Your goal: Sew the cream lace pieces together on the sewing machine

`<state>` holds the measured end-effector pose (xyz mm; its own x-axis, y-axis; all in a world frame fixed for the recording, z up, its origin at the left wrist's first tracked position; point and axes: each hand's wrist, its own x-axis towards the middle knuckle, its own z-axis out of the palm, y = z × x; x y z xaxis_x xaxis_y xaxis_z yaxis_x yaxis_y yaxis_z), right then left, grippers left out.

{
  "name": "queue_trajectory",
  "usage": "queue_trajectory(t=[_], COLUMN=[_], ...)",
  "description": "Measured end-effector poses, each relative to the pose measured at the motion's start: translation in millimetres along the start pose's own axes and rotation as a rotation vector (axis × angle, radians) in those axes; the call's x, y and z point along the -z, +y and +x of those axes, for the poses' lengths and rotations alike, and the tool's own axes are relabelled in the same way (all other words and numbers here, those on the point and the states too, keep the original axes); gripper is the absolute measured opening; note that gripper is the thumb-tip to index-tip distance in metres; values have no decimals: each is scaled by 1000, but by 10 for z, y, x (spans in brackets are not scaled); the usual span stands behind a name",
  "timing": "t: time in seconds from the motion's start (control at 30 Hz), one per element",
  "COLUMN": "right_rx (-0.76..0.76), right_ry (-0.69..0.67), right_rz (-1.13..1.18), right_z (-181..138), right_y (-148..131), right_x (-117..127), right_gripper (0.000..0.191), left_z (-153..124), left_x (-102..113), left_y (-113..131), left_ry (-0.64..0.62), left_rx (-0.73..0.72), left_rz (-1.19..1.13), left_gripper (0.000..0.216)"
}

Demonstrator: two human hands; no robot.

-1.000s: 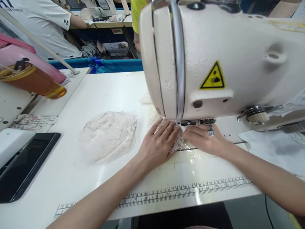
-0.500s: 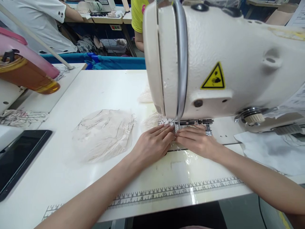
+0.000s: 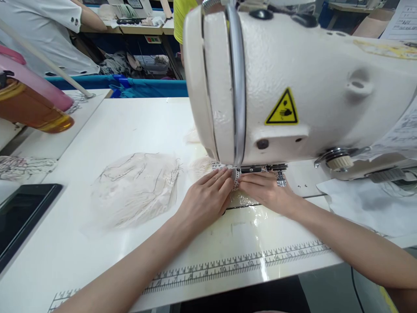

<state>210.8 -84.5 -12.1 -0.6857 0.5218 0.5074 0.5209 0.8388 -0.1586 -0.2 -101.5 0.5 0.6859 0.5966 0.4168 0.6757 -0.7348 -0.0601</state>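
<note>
Injury risk: left hand point(image 3: 208, 193) or right hand point(image 3: 269, 191) could be hurt beneath the cream-white metal sewing machine head point(image 3: 267, 61), if placed too near.
Lace risk: the narrow white lace strip point(image 3: 236, 177), lying between both hands, could be puckered by uneven pulling.
Left hand: laid palm-down, nearly flat, lace touched; pinching cannot be told.
Right hand: laid likewise; pinching cannot be told.

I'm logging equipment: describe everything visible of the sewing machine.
The machine is off-white, its casing glossy, pebbled, apparently painted metal. A silvery curved bar runs down near the left end; a yellow triangular sticker marks the front, a ridged knob the lower right. Its body extends sideways above the white table; below its left part, the left hand and right hand touch lace. Whether it runs or touches them is unclear.
</note>
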Motion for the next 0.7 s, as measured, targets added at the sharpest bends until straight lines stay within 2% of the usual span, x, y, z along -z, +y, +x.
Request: queue_trajectory(t=[0.2,0.4,0.6,0.7], right_rx=[-35,-209,-231,-267], right_ry=[101,169,4,-20], right_rz=[-76,-130,-87,-105], right_z=[23,-22,-17,-30], right_y=[-22,-69,-13,13], right_x=[41,-28,-41,-57], right_gripper=[21,19,29,28], left_z=[-13,-35,-48,-42], left_x=[-23,-46,-57,-42], left_y=[-2,-5,-11,-11], left_ry=[-19,-15,-9,-18], left_rx=[31,7,17,5], left_rz=[5,27,-3,18], left_gripper=[29,35,37,37])
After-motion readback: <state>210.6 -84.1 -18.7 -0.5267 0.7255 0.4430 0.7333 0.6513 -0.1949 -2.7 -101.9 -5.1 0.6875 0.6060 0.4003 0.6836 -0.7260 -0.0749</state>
